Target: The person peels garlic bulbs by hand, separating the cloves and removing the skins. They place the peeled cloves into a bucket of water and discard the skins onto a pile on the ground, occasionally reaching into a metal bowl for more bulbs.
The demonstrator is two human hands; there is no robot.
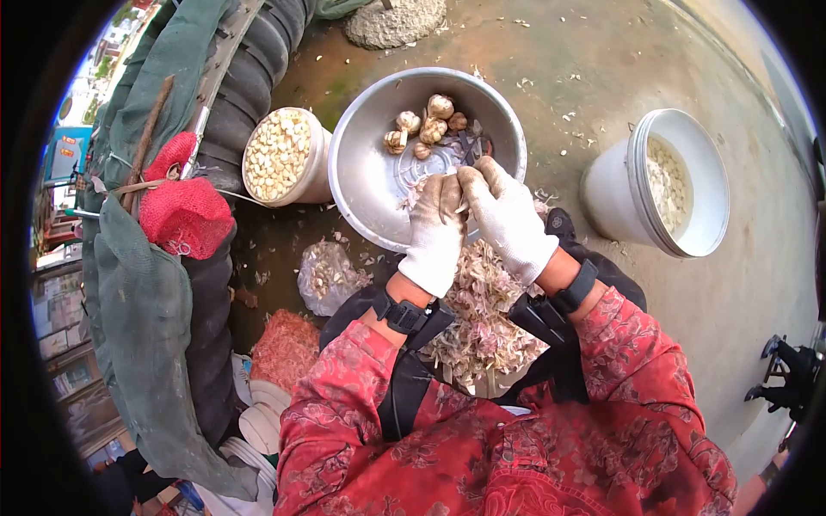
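Observation:
My left hand (436, 228) and my right hand (506, 219), both in white knit gloves with soiled fingertips, meet over the near rim of a wide metal basin (361, 185). Their fingers are closed and pinched together on a garlic clove (463, 207), of which just a small pale bit shows. In the basin, beyond my fingers, lie several whole garlic bulbs (433, 130) and some loose skins. A heap of papery garlic skins (482, 318) fills the space between my legs, below the hands.
A white bucket of peeled cloves (277, 156) stands left of the basin. Another white bucket (615, 193), to the right, holds cloves in liquid. A clear plastic bag (329, 277) and red netting (286, 348) lie at left, beside a large black ribbed tyre (258, 73).

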